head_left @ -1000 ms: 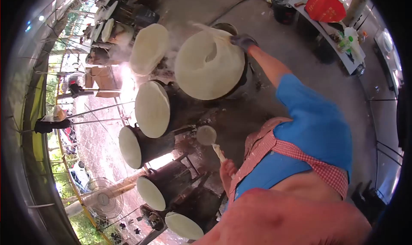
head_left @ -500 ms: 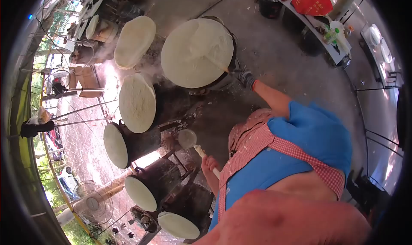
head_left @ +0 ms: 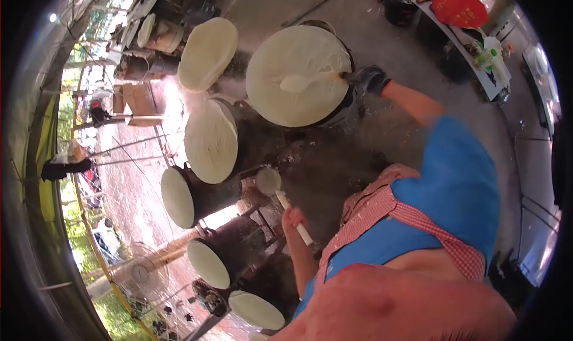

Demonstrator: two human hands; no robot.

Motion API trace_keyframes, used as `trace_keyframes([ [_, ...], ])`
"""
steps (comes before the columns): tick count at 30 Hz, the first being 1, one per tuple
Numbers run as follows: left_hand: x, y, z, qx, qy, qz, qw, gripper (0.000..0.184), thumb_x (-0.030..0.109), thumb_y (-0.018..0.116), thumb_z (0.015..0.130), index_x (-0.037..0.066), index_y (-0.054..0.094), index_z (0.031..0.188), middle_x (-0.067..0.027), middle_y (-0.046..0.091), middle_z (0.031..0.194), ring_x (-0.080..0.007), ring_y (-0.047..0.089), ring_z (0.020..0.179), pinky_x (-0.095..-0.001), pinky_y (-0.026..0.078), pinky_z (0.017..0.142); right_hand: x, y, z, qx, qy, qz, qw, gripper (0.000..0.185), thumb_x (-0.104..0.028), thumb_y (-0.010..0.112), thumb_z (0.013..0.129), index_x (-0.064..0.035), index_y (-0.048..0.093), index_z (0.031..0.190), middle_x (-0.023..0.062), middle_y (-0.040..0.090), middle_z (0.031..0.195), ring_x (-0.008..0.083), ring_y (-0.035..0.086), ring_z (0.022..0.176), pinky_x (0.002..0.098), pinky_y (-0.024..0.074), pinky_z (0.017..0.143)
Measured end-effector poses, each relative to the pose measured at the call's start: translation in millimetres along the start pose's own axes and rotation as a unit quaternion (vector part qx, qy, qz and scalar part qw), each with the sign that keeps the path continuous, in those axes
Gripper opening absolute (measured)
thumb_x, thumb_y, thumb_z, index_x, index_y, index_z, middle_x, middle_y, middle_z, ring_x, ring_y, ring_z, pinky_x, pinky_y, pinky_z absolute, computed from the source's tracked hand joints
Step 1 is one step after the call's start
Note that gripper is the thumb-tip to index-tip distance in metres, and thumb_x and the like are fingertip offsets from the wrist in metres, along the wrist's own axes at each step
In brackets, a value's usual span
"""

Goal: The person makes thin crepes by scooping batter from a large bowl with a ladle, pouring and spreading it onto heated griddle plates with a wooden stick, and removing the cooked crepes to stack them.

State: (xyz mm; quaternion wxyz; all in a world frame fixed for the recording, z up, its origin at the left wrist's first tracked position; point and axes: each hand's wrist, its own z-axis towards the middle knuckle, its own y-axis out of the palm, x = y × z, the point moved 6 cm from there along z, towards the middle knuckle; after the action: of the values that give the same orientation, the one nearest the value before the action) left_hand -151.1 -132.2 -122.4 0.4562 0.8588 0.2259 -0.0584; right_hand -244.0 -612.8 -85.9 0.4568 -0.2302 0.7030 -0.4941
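My left hand [head_left: 293, 217], bare, is wrapped round the pale handle of a ladle [head_left: 269, 181], whose round bowl is over the dark ground between the pots. At the upper right, my right hand [head_left: 371, 79], in a dark glove, is closed on the handle of a spreading tool [head_left: 334, 76]. The tool reaches over a large round pan [head_left: 286, 48] covered with a pale layer. A thicker pale patch [head_left: 293, 83] lies near the tool's far end, which is hard to make out.
Round pale-topped pots [head_left: 211, 141] stand in a curved row down the left. An oval pale sheet [head_left: 208, 54] lies near the large pan. A fan [head_left: 140, 273] is at the lower left. At the upper right are a table [head_left: 439, 36], a red bag [head_left: 458, 5] and a black bin [head_left: 399, 10].
My right hand has moved round the large pan's near edge, with its tool now reaching across the layer. My left hand still holds the ladle. The camera view has shifted.
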Motion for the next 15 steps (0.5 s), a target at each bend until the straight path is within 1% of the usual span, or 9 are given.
trace_keyframes([
  [3,11.5,36.7,41.2,-0.001,-0.001,0.101,0.995,0.022,0.015,0.042,0.085,0.017,0.056,0.101,0.0005,0.030,0.047,-0.0083,0.026,0.032,-0.0195,0.026,0.029,34.9,7.2,-14.8,0.001,0.061,-0.030,0.998,0.038,-0.043,0.034,0.086,-0.0213,0.051,0.112,0.0153,0.058,0.085,0.0330,0.056,0.068,0.0409,0.0423,0.062],
  [5,0.6,77.3,70.2,0.011,0.014,0.095,0.995,0.014,0.014,0.042,0.085,0.012,0.049,0.073,0.0020,0.027,0.046,-0.0062,0.025,0.032,-0.0191,0.024,0.029,56.8,34.2,-31.5,0.167,0.056,-0.017,0.984,0.036,-0.040,0.037,0.086,-0.0222,0.050,0.114,0.0153,0.059,0.083,0.0327,0.057,0.069,0.0406,0.0429,0.063],
  [7,-14.4,110.6,100.6,-0.017,-0.039,0.073,0.996,0.024,0.012,0.044,0.084,0.012,0.035,0.062,0.0034,0.026,0.046,-0.0056,0.025,0.032,-0.0193,0.022,0.028,50.0,37.2,-47.0,0.148,0.051,-0.060,0.986,0.036,-0.040,0.036,0.086,-0.0212,0.049,0.114,0.0151,0.059,0.083,0.0328,0.057,0.071,0.0401,0.0431,0.064],
  [9,-24.1,134.0,129.1,-0.017,0.010,0.148,0.989,0.029,0.009,0.045,0.083,0.013,0.030,0.059,0.0050,0.025,0.046,-0.0061,0.026,0.033,-0.0199,0.022,0.028,59.1,36.0,-66.1,0.153,0.078,-0.060,0.983,0.037,-0.041,0.036,0.086,-0.0172,0.052,0.109,0.0166,0.060,0.083,0.0334,0.056,0.076,0.0400,0.0428,0.066],
  [11,-32.0,153.3,151.6,0.011,0.107,0.319,0.942,0.025,0.005,0.047,0.082,0.013,0.030,0.064,0.0048,0.026,0.048,-0.0061,0.027,0.034,-0.0190,0.023,0.029,77.5,25.8,-82.6,0.157,0.127,0.045,0.978,0.036,-0.041,0.038,0.085,-0.0154,0.055,0.104,0.0178,0.059,0.080,0.0335,0.056,0.077,0.0409,0.0423,0.065],
  [12,-42.6,165.6,152.5,0.061,0.214,0.349,0.911,0.019,0.002,0.046,0.080,0.013,0.032,0.075,0.0041,0.027,0.051,-0.0058,0.028,0.037,-0.0192,0.024,0.030,72.6,21.2,-92.0,0.138,0.161,0.107,0.971,0.033,-0.039,0.040,0.085,-0.0165,0.055,0.104,0.0173,0.059,0.077,0.0330,0.056,0.075,0.0413,0.0422,0.063],
  [13,-52.0,173.2,159.7,0.033,0.235,0.417,0.877,0.024,0.001,0.047,0.078,0.016,0.031,0.087,0.0012,0.029,0.055,-0.0063,0.028,0.038,-0.0207,0.026,0.031,66.0,41.1,-95.3,0.097,0.229,0.186,0.951,0.031,-0.037,0.041,0.084,-0.0172,0.055,0.104,0.0171,0.059,0.076,0.0326,0.056,0.074,0.0412,0.0424,0.062],
  [14,-61.0,169.2,170.5,0.084,0.251,0.405,0.875,0.024,0.002,0.046,0.078,0.016,0.030,0.090,0.0003,0.029,0.056,-0.0067,0.029,0.039,-0.0215,0.026,0.032,62.2,62.3,-100.2,0.056,0.299,0.257,0.918,0.029,-0.034,0.043,0.084,-0.0178,0.056,0.104,0.0170,0.058,0.074,0.0321,0.056,0.073,0.0410,0.0426,0.061],
  [15,-68.3,162.6,182.3,0.134,0.258,0.392,0.873,0.025,0.002,0.046,0.078,0.016,0.030,0.092,-0.0007,0.030,0.056,-0.0071,0.029,0.039,-0.0223,0.027,0.032,41.7,71.8,-103.9,0.045,0.284,0.248,0.925,0.029,-0.034,0.043,0.084,-0.0178,0.056,0.104,0.0170,0.058,0.074,0.0321,0.056,0.073,0.0410,0.0426,0.061],
])
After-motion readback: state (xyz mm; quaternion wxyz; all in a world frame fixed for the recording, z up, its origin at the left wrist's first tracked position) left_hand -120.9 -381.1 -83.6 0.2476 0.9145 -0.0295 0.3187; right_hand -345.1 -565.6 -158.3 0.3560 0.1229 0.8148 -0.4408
